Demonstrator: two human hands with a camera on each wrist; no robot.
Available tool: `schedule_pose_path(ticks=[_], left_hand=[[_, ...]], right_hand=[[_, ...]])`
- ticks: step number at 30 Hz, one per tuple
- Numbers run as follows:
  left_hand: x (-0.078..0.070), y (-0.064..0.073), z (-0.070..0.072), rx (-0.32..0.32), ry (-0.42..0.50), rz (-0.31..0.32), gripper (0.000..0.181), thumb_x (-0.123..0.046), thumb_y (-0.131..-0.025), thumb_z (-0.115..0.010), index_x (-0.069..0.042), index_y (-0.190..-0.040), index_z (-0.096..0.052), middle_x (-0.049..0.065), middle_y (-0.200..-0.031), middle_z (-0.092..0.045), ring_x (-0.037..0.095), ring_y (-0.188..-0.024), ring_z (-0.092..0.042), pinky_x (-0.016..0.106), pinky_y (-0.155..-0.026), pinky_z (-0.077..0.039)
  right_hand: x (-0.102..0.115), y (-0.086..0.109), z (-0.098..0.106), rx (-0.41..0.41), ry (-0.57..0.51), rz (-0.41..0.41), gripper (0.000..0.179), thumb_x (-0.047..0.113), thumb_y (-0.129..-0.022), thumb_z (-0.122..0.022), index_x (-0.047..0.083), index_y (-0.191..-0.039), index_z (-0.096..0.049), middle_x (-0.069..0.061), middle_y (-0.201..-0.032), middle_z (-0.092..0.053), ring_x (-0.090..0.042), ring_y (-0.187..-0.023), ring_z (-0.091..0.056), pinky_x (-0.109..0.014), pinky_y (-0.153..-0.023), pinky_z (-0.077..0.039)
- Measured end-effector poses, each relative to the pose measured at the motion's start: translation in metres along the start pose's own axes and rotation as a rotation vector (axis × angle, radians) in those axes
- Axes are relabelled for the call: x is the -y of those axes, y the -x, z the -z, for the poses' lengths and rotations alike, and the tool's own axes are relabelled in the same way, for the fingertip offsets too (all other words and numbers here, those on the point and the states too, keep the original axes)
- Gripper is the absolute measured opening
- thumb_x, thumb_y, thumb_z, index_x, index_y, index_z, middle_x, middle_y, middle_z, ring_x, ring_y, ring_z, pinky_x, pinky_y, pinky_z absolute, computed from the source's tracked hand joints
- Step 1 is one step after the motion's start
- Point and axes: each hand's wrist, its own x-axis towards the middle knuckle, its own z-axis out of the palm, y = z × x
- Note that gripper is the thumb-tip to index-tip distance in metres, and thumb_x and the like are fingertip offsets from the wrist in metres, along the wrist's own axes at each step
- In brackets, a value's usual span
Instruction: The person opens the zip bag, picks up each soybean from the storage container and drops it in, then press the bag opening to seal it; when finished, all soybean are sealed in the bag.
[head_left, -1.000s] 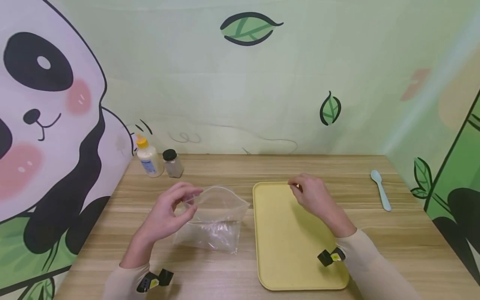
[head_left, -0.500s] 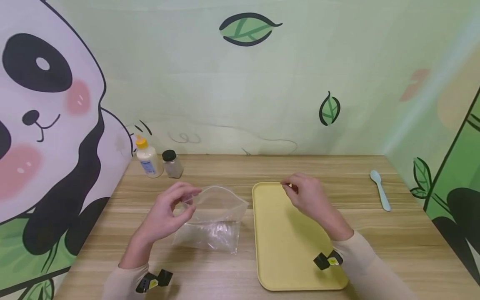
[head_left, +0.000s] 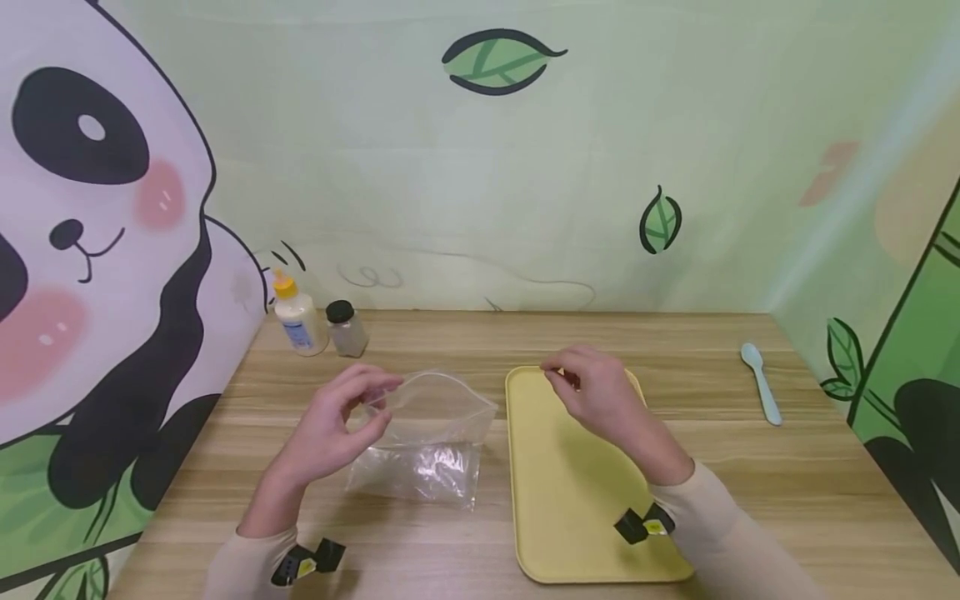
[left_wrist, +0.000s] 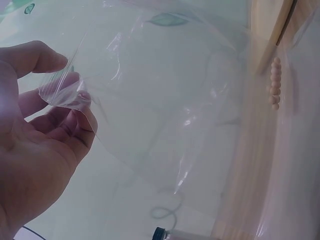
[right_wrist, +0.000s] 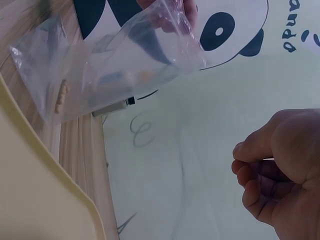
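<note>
My left hand point(head_left: 341, 429) grips the left edge of a clear zip bag point(head_left: 431, 467), whose mouth gapes at the top. The fingers curl around the plastic in the left wrist view. A short row of small tan beads point(left_wrist: 275, 84) shows through the plastic; the right wrist view shows these beads point(right_wrist: 61, 96) low in the bag. My right hand point(head_left: 600, 396) hangs over the far part of a yellow tray point(head_left: 577, 500), thumb tip against fingertips. In the right wrist view this right hand point(right_wrist: 282, 175) has its other fingers curled. I cannot tell if something small sits in the pinch.
A white bottle with a yellow cap point(head_left: 298, 321) and a black-lidded jar point(head_left: 347, 329) stand at the back left. A pale blue spoon point(head_left: 761, 383) lies at the right of the wooden table point(head_left: 810, 492). A printed wall point(head_left: 420, 167) rises behind it.
My right hand has moved left over the tray's far end, toward the bag, still in a pinch. My left hand and the bag have hardly moved.
</note>
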Motion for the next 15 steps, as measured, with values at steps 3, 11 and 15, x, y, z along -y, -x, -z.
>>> schedule_pose_path(ticks=[3, 11, 15], left_hand=[[0.001, 0.000, -0.001, -0.007, -0.011, -0.015, 0.044, 0.016, -0.075, -0.069, 0.002, -0.116, -0.064, 0.013, -0.107, -0.063, 0.023, -0.087, -0.060, 0.021, -0.077, -0.054], [0.001, 0.000, -0.003, -0.016, -0.013, -0.043, 0.044, 0.015, -0.076, -0.068, -0.001, -0.116, -0.064, 0.009, -0.106, -0.063, 0.012, -0.088, -0.059, 0.023, -0.076, -0.054], [0.001, 0.000, -0.003, -0.018, -0.010, -0.044, 0.043, 0.015, -0.075, -0.069, 0.001, -0.116, -0.064, 0.010, -0.106, -0.063, 0.014, -0.087, -0.059, 0.021, -0.077, -0.054]], right_hand=[[0.005, -0.003, -0.001, -0.012, -0.027, 0.032, 0.009, 0.002, -0.081, -0.073, 0.007, -0.089, -0.073, -0.003, -0.082, -0.068, -0.010, -0.063, -0.052, -0.022, -0.054, -0.047], [0.020, -0.011, -0.004, -0.020, -0.093, 0.073, 0.011, 0.000, -0.082, -0.072, 0.008, -0.089, -0.073, 0.000, -0.082, -0.068, -0.008, -0.064, -0.052, -0.021, -0.055, -0.046], [0.029, -0.017, -0.008, -0.014, -0.119, 0.089, 0.009, 0.001, -0.084, -0.071, 0.008, -0.090, -0.074, 0.000, -0.081, -0.068, -0.008, -0.064, -0.052, -0.020, -0.055, -0.046]])
